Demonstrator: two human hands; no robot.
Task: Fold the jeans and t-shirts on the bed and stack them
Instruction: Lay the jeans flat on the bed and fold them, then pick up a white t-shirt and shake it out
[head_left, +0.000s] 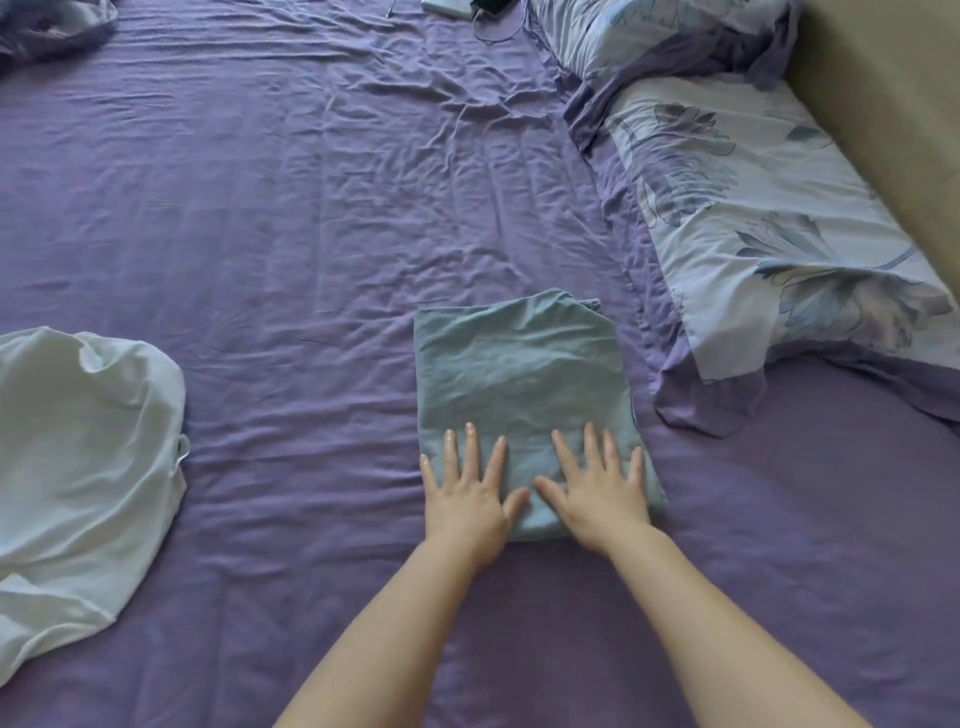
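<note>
Head view looks down on a bed (260, 218) covered with a wrinkled purple sheet. A grey-blue t-shirt (514, 364), folded into a neat rectangle, lies on the sheet a little right of centre, near the person. Both hands rest flat on its near end, side by side, with bare forearms reaching in from the bottom edge. On the left hand (467, 493) the fingers are straight and spread, palm down, the little finger just over the shirt's left edge. On the right hand (597, 493) the fingers are likewise straight and spread, pressing the cloth close to its right edge. The two thumbs point toward each other and nearly meet over the shirt's near edge. Neither hand grips anything.

A white garment (88, 467) lies crumpled and unfolded at the left edge of the view, well apart from the folded shirt.

A pillow (769, 249) in a pale floral case with a purple border lies to the right of the shirt, near it but not touching. A second pillow (639, 36) of the same pattern sits beyond it at the top. A dark bundle of cloth (52, 26) shows in the top left corner. A cable (498, 31) and a small pale device (447, 6) lie at the top edge; what they are is too small to tell. A beige headboard (893, 130) borders the bed on the right.
</note>
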